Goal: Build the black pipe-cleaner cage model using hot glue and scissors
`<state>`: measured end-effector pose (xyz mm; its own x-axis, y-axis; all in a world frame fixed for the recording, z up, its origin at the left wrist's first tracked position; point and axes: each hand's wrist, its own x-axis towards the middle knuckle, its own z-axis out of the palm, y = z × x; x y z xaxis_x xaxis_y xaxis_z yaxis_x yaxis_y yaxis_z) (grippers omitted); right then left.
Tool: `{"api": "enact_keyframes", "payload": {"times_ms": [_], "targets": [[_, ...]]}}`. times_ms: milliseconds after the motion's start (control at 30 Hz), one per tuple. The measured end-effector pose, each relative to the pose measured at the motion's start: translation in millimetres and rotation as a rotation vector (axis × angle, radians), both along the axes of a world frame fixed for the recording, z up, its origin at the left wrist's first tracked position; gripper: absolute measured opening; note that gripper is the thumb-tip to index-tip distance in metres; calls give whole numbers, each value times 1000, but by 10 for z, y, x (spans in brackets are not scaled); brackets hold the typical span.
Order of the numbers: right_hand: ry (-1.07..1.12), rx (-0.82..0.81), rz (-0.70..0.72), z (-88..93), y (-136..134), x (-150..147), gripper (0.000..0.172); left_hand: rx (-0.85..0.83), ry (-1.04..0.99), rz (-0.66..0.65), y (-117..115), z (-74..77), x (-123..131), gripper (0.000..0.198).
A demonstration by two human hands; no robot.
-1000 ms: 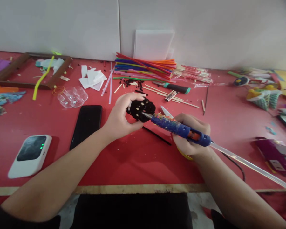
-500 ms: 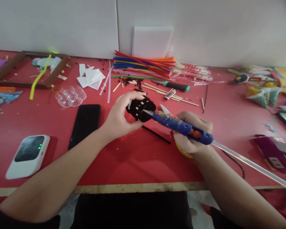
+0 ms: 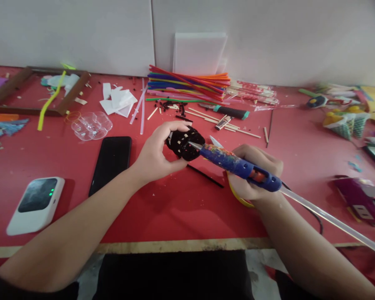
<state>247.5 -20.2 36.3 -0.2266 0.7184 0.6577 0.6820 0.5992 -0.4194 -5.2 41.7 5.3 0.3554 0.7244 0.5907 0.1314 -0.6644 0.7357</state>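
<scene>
A fuzzy black object [image 3: 178, 143] was above the red surface [image 3: 175, 221], grasped between the thumb and fingers of the left hand [image 3: 154, 154]. The right hand [image 3: 258, 156] gripped a blue glue gun [image 3: 226, 160], its tip at the object, beyond which lay colorful sticks [image 3: 187, 85].

I'm in a craft workshop: my glue gun [image 3: 228, 161], a red worktop [image 3: 162, 212], bundled pipe cleaners [image 3: 187, 86], wooden sticks [image 3: 250, 134], paper scraps [image 3: 120, 98].
</scene>
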Motion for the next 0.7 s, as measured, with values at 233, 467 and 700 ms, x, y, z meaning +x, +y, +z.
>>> {"api": "enact_keyframes", "payload": {"times_ms": [233, 467, 700], "targets": [[10, 44, 19, 9, 29, -2, 6, -26, -11, -17, -6, 16, 12, 55], [17, 26, 12, -1, 13, 1, 7, -17, -17, -10, 6, -3, 11, 54], [33, 1, -6, 6, 6, 4, 8, 18, -27, -14, 11, 3, 9, 54]]}}
